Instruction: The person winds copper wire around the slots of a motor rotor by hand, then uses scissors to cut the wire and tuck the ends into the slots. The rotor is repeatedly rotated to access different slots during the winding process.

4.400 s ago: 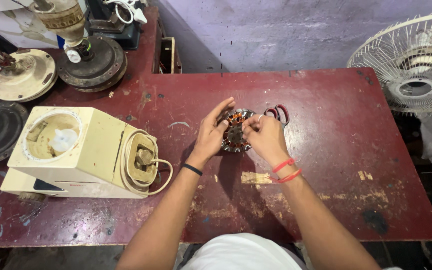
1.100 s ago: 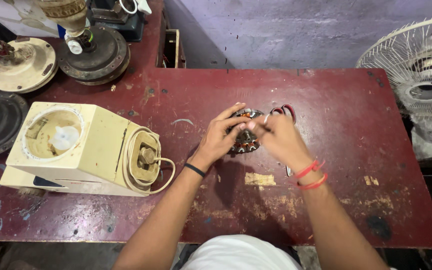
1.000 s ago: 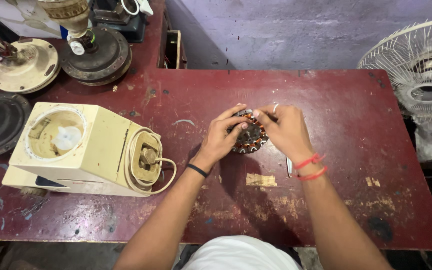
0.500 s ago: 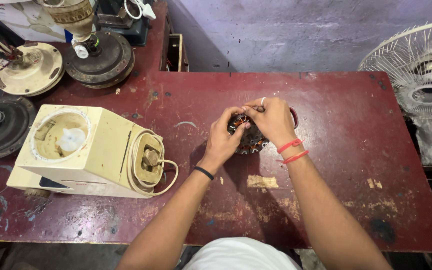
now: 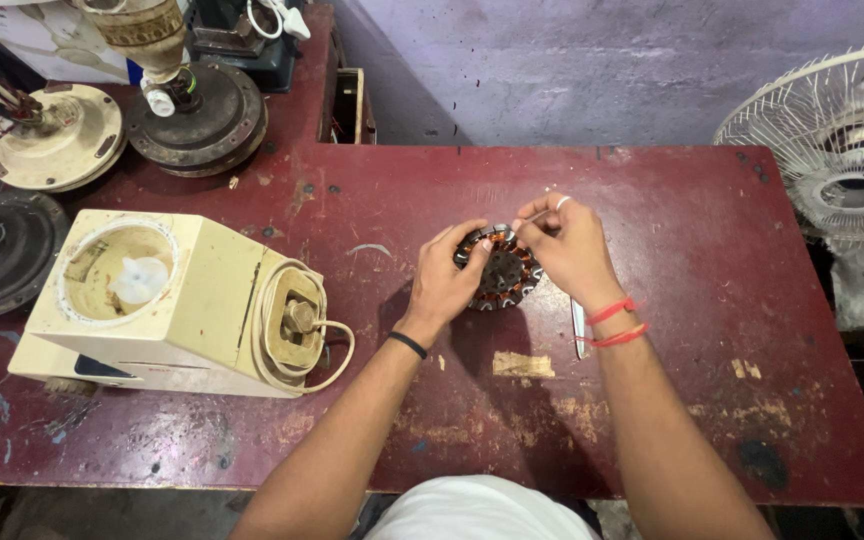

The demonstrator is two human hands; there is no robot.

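Meanwhile, mid-table: left hand (image 5: pixel 444 285) clamps round copper-wound motor stator (image 5: pixel 500 270) on worn red table (image 5: pixel 672 250); right hand (image 5: pixel 567 245) pinches thin wire at far rim. Likely heavy, rigid core, fragile windings; grip outer steel edge. Cream appliance housing (image 5: pixel 177 300) left.

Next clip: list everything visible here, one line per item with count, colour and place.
Motor stator: 1, copper windings, table centre, between both hands.
Thin wire: 1, pale, pinched by right hand.
Mixer base: 1, cream, cord wrapped, table left.
Ceiling fan motors: 3, dark and cream, far left.
Table fan: 1, white grille, right edge.
Table: 1, worn red.
Left hand: on stator, black wristband.
Right hand: above stator, red threads on wrist.
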